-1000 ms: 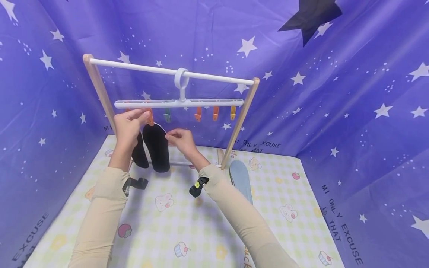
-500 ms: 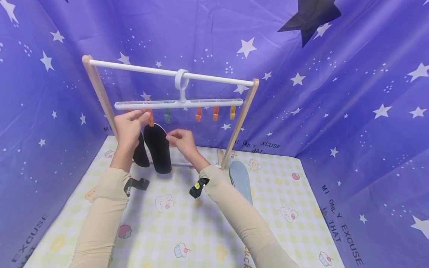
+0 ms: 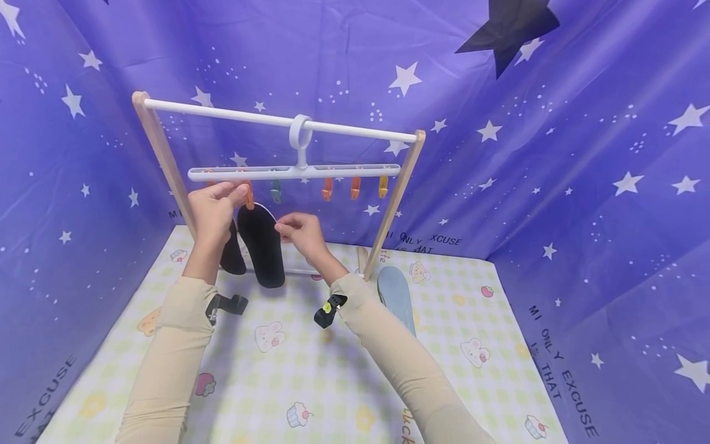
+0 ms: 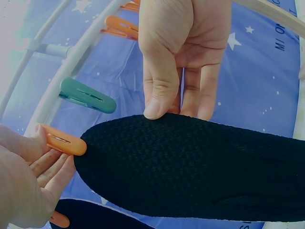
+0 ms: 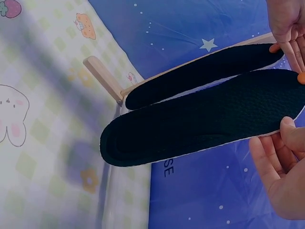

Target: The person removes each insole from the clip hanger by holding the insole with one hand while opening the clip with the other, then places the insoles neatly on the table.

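Observation:
A black insole (image 3: 261, 246) hangs below the white hanger bar (image 3: 249, 174), its top edge at an orange clothespin (image 4: 66, 140). My left hand (image 3: 213, 213) pinches that clothespin between thumb and fingers. On the insole's right edge, near the top, my right hand (image 3: 302, 231) grips with thumb and fingertips. A second black insole (image 5: 205, 74) hangs just to the left, partly hidden behind my left hand, with another orange clip at its end. A green clothespin (image 4: 88, 95) hangs to the right of the one I hold.
More orange clothespins (image 3: 355, 188) and a yellow clothespin (image 3: 383, 187) hang along the bar's right half. The hanger hooks over a white rod on a wooden-sided rack (image 3: 395, 206). A light blue insole (image 3: 396, 296) lies on the checkered cloth (image 3: 444, 382) to the right.
Both hands keep nearly the same place and grip. The held insole's lower end has shifted slightly to the right and down; the head view has turned a little.

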`<state>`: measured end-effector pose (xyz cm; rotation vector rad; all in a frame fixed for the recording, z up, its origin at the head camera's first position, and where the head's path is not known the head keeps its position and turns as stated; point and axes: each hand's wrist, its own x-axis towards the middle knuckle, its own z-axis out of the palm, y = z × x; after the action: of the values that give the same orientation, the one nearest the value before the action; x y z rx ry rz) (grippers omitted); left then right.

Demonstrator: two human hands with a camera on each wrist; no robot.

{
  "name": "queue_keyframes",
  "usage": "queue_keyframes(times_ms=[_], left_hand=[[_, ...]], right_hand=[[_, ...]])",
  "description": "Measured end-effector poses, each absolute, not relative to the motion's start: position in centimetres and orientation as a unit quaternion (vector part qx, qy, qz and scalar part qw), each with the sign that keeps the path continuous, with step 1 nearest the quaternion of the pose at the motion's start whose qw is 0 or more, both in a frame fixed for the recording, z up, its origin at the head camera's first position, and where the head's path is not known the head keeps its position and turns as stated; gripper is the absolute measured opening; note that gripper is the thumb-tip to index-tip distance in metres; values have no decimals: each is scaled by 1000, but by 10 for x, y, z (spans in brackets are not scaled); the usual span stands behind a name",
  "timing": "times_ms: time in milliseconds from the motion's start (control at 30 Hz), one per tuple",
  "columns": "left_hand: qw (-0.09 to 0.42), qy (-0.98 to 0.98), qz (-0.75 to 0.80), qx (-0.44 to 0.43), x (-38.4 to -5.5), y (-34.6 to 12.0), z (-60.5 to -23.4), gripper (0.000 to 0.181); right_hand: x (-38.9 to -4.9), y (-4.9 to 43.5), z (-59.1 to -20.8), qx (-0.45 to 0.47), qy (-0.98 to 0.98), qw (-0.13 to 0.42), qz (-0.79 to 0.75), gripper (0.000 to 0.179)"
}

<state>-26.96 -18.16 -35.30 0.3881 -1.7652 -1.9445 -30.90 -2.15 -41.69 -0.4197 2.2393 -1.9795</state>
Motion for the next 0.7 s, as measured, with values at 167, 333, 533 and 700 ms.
queue_keyframes(times_ms=[167,333,533,700], left_hand=[[246,-649,-706,139,-269,-181,-354,24],[246,-648,-706,144,-270,-181,-353,25],[247,-651,-701,155,-271,-179,-352,28],[242,-670,-683,162,-271,-180,-352,29]], right_hand=[[-308,-21,-416,-140,739,63,-657,14],[-307,-19,-415,-141,739,59,-656,13],[-307,-15,-416,-143,742,48,-653,13],[-307,-9,-417,-138,746,43,-650,13]])
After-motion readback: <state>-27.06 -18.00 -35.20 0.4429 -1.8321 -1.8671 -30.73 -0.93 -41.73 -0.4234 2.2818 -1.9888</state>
